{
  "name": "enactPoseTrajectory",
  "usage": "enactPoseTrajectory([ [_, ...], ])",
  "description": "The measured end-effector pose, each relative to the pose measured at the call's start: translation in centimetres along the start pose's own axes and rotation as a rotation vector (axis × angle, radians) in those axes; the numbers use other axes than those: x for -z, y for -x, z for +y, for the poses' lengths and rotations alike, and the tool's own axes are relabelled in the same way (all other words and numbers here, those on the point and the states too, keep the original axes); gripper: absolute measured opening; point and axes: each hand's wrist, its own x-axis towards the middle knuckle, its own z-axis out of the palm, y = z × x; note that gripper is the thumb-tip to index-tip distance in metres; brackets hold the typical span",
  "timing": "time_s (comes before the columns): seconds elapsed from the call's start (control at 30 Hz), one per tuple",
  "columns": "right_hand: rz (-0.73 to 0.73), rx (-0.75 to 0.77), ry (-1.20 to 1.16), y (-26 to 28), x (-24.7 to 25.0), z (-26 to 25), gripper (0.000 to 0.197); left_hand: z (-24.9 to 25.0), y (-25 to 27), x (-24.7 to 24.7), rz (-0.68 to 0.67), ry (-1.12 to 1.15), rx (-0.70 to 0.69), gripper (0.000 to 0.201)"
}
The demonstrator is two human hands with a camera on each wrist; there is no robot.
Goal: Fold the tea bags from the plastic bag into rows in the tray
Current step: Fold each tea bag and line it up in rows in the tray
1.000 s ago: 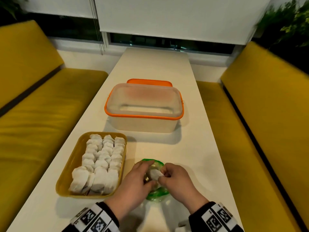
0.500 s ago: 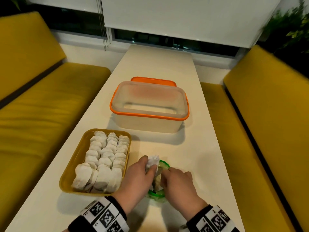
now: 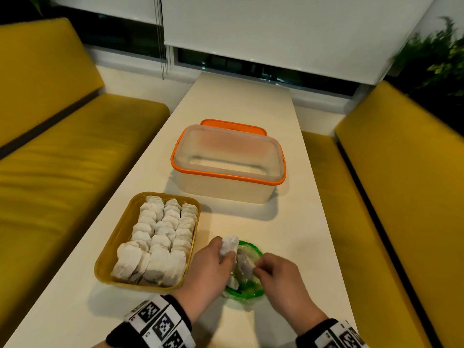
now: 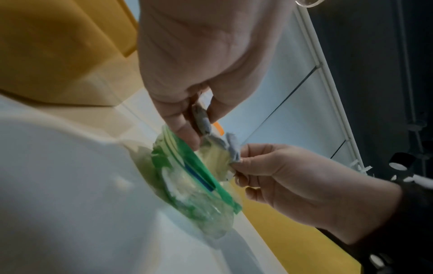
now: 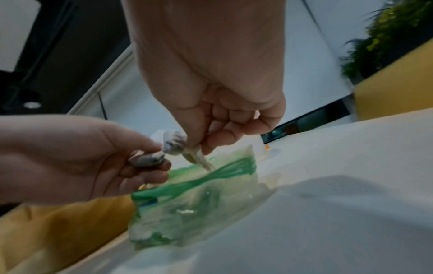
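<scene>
Left hand (image 3: 213, 259) holds a white tea bag (image 3: 229, 244) above the mouth of the plastic bag (image 3: 247, 287), thumb and curled fingers (image 4: 187, 133) pinching it. Right hand (image 3: 278, 277) is curled too, its fingers (image 5: 206, 146) nipping a pale piece at the bag mouth; in the left wrist view this looks like the other end of the same crumpled tea bag, in the right wrist view more like a strip of bag film or a second tea bag. Cannot tell which. Handling judgement: the tea bag is very light, soft, thin paper, crushes and creases readily, and would likely tear if pulled from both ends; best taken by opposite edges with light fingertip pressure, then flattened before folding. The plastic bag is limp and slick, with a green zip rim; it will slide on the counter (image 3: 251, 217) unless one hand pins it. Counts: one tray (image 3: 118, 237), yellow, just left of the left hand, holding three rows of folded tea bags (image 3: 163, 234); roughly eight to ten per row, overlap prevents an exact count. One plastic bag, contents blurred, number remaining unknown. One clear tub with orange rim (image 3: 228, 169) farther back; one orange lid (image 3: 233, 124) behind it. The strip of tray left of the rows is bare, so a fourth row may fit.
</scene>
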Motion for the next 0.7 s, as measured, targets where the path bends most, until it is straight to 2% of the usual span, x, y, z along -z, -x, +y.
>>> enactPoseTrajectory([
  [0.03, 0.021, -0.026, -0.103, 0.3, 0.3, 0.1, 0.026, 0.0, 0.1, 0.0, -0.009, 0.05, 0.021, 0.006],
  [0.13, 0.118, 0.003, -0.23, 1.2, 0.7, 0.5, 0.024, 0.5, 0.5, 0.3, -0.048, 0.274, 0.101, 0.023],
  [0.2, 0.21, 0.132, -0.174, 1.6, 0.7, 0.5, 0.018, 1.2, 0.8, 0.4, -0.082, 0.459, 0.176, 0.03],
  [0.27, 0.252, 0.269, -0.011, 1.7, 0.7, 0.5, 0.011, 1.8, 0.9, 0.4, -0.112, 0.587, 0.232, 0.028],
  [0.3, 0.248, 0.286, 0.085, 1.6, 0.8, 0.4, 0.011, 2.0, 0.9, 0.5, -0.115, 0.616, 0.245, 0.027],
  [0.47, 0.154, 0.25, 0.562, 1.3, 0.6, 0.2, 0.007, 1.8, 1.0, 0.2, -0.076, 0.483, 0.214, 0.029],
  [0.53, 0.158, 0.264, 0.664, 1.4, 0.5, 0.2, 0.007, 1.7, 1.2, 0.0, -0.066, 0.397, 0.181, 0.03],
  [0.7, 0.234, 0.302, 0.521, 1.8, 0.3, 1.3, 0.011, 1.9, 1.4, 0.0, -0.065, 0.309, 0.118, 0.032],
])
